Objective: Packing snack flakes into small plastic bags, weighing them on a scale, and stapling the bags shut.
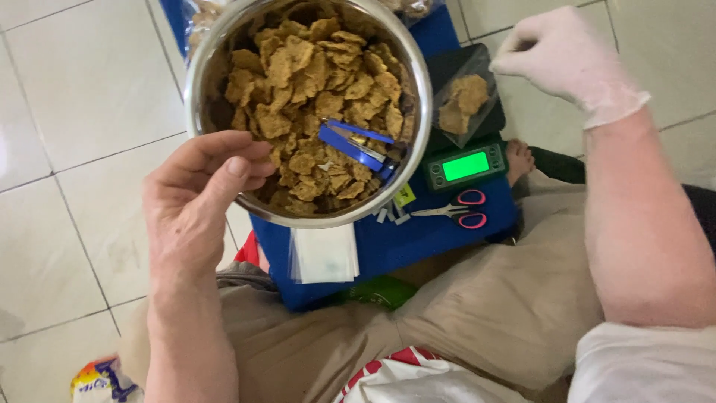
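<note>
My bare left hand (195, 201) grips the near rim of a round steel bowl (418, 112), thumb over the edge. The bowl is full of brown crispy chips (313, 82), with a blue stapler (356, 145) lying on top of them. My right hand (563, 56), in a white glove, hovers to the upper right with fingers curled, just beyond a clear plastic bag of chips (464, 101) that rests on a small black digital scale (466, 166) with a lit green display. Nothing shows in the gloved hand.
A blue board (418, 239) on my lap carries the scale, pink-handled scissors (455, 211) and a stack of clear empty bags (324, 254). White floor tiles (74, 149) surround me. A colourful packet (104, 380) lies at the lower left. A bare foot (519, 158) shows beside the scale.
</note>
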